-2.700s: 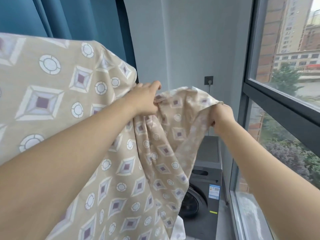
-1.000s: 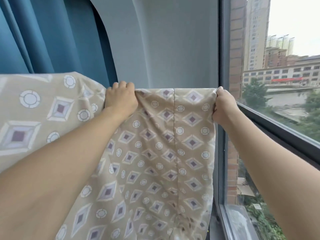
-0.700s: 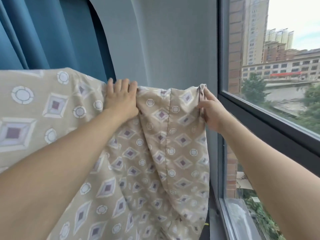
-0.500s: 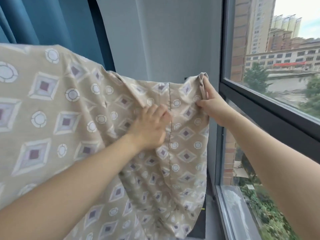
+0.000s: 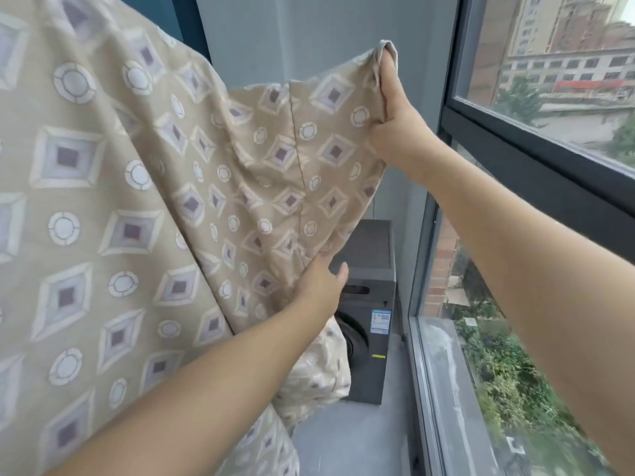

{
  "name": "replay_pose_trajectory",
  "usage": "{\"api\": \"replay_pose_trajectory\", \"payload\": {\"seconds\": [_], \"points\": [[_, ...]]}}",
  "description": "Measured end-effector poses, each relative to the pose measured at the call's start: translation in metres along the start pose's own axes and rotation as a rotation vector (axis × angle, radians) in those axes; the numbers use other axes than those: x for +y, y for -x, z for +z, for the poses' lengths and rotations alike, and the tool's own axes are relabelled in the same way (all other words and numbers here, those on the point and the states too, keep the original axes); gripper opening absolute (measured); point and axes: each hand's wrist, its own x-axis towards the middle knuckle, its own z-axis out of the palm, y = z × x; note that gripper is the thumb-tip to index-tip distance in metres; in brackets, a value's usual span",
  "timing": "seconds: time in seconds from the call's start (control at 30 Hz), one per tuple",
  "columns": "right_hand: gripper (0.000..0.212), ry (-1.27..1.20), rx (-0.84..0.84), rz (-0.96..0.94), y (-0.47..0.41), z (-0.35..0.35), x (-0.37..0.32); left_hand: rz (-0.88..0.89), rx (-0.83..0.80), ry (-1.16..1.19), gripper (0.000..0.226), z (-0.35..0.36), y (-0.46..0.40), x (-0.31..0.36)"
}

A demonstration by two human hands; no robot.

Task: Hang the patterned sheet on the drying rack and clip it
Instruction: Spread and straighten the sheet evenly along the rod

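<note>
Since the moment half a second before, the left hand (image 5: 321, 281) has dropped from the middle of the cloth down to its lower hanging edge, and the right hand (image 5: 395, 121) has lifted its corner higher; the view is now taking in a dark grey front-loading washing machine (image 5: 369, 304) standing on the floor below. The beige cotton sheet patterned with purple diamonds and white circles (image 5: 137, 201) is hanging in loose folds across the left and centre of the view, its top running out of sight above; what it is draped over is hidden. The right hand is pinching the upper right corner, thumb pressing the hem against curled fingers; the left hand is holding the lower fold, fingers tucked behind the cloth, thumb free. A black-framed window (image 5: 536, 156) is running along the right, close beside the right forearm.
</note>
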Motion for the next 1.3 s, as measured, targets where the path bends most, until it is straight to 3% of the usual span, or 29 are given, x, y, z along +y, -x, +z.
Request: {"api": "replay_pose_trajectory", "payload": {"seconds": [0.1,0.17,0.23,0.37,0.53,0.77,0.83,0.93,1.07,1.13,1.23,1.3], "points": [[0.093,-0.068,0.035,0.057,-0.001,0.001,-0.003,-0.113,-0.087,0.036,0.083,0.015,-0.004,0.008],[0.096,-0.168,0.028,0.104,-0.003,0.004,-0.003,-0.067,-0.14,-0.063,0.086,0.03,-0.004,0.013],[0.098,-0.291,0.024,0.174,-0.006,0.007,-0.003,-0.048,-0.19,-0.13,0.074,0.036,0.004,0.005],[0.096,-0.511,0.089,0.31,-0.014,0.011,0.001,-0.075,-0.205,-0.013,0.042,0.038,0.014,-0.022],[0.098,-0.696,0.112,0.446,-0.01,0.01,0.027,-0.155,0.15,0.489,0.032,0.064,0.025,-0.039],[0.106,-0.761,0.09,0.419,-0.01,0.016,0.016,-0.566,0.125,0.813,0.071,0.073,0.047,-0.027],[0.105,-0.763,0.094,0.39,-0.014,0.02,0.003,-0.732,0.174,0.967,0.066,0.07,0.045,-0.031],[0.105,-0.854,0.078,0.312,-0.02,0.02,-0.01,-1.039,0.343,1.485,0.053,0.064,0.044,-0.031],[0.105,-0.897,0.015,0.242,-0.017,0.021,-0.019,-1.131,0.373,1.894,0.03,0.06,0.037,-0.022],[0.096,-0.87,-0.015,0.235,-0.01,0.025,-0.011,-1.111,0.354,2.129,0.03,0.059,0.029,-0.023],[0.033,-0.84,0.093,0.374,0.005,0.037,0.026,-1.085,0.424,2.417,0.033,0.058,0.021,-0.042],[0.028,-0.748,0.164,0.576,0.022,0.055,0.059,-1.035,0.477,2.473,0.027,0.053,0.019,-0.059]]}}
